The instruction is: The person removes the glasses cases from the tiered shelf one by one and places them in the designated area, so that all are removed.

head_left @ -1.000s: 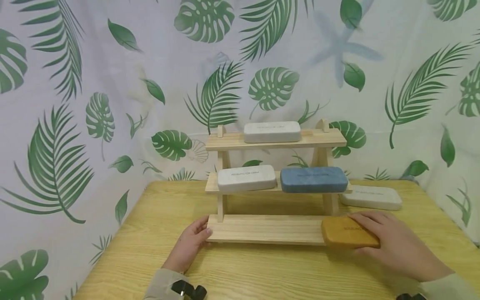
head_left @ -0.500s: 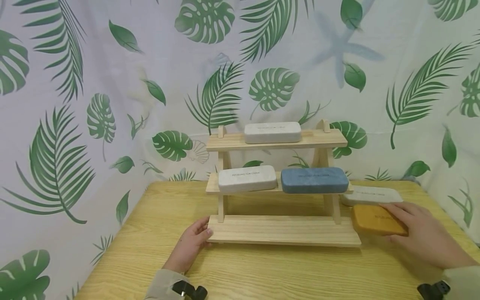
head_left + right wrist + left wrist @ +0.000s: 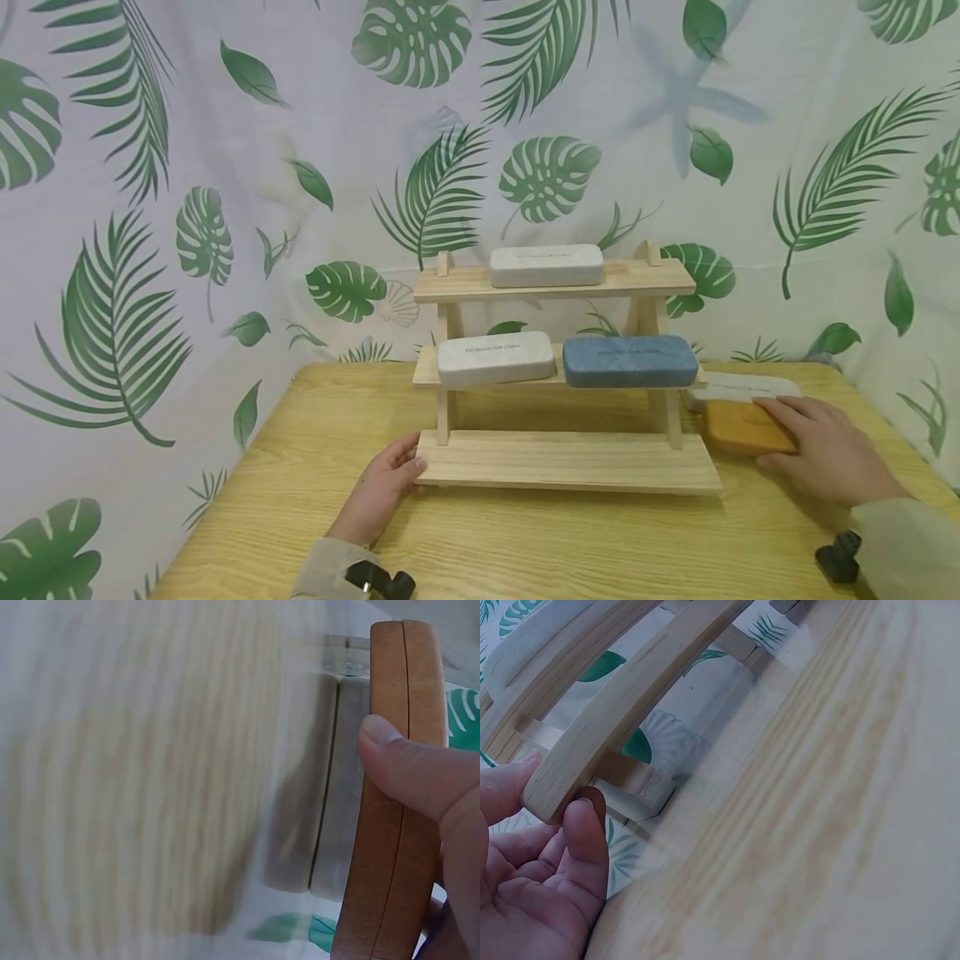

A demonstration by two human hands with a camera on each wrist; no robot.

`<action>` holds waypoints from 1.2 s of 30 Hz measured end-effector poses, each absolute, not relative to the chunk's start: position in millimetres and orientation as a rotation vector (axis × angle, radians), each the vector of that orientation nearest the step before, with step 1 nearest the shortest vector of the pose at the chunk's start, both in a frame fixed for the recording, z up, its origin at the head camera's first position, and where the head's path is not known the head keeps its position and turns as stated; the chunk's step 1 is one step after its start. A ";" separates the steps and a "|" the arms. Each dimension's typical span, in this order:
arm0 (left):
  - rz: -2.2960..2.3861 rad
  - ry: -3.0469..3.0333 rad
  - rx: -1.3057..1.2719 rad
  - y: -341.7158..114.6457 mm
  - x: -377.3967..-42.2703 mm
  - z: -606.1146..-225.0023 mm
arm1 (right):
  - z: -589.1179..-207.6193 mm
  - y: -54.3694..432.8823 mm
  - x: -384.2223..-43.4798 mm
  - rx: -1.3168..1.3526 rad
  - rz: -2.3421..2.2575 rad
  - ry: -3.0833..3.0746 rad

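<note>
One orange case (image 3: pixel 738 428), long axis left to right, within the right grip (image 3: pixel 828 454); left grip (image 3: pixel 381 490) around the wooden rack's (image 3: pixel 566 463) edge.

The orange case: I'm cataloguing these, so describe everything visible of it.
The orange case looks leathery and closed, oblong with rounded corners, a seam along its side; markings on top are blurred. The right hand grips it across the seam, beside the bottom shelf and before a white case. Contact underneath is unclear.
</note>
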State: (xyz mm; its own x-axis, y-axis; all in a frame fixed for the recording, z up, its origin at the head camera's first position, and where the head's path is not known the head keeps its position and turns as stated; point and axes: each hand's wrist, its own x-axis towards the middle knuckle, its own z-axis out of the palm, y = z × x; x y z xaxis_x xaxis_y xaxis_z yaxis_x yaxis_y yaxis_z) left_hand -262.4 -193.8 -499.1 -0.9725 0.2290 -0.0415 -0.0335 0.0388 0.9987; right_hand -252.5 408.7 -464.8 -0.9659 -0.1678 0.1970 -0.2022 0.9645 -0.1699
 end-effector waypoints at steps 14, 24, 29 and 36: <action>2.049 2.111 0.195 -193.6 -264.7 -497.7 | -469.6 407.6 -276.1 0.315 0.310 -2.993; 2.034 2.118 0.183 -193.2 -259.7 -499.1 | -479.7 416.6 -298.2 0.349 0.225 -2.998; 2.036 2.128 0.183 -194.2 -259.9 -498.6 | -474.5 416.2 -304.1 0.327 0.230 -3.033; 2.028 2.122 0.200 -195.8 -263.0 -498.1 | -466.3 412.7 -304.3 0.314 0.239 -3.056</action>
State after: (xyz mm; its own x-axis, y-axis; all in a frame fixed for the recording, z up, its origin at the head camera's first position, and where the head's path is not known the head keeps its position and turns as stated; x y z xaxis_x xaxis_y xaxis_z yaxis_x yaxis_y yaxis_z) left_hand -263.0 -195.8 -498.1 -0.9710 0.2338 -0.0500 -0.0394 0.0500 0.9980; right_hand -304.3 412.7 -466.3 -0.9775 -0.1970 0.0753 -0.2063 0.9673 -0.1474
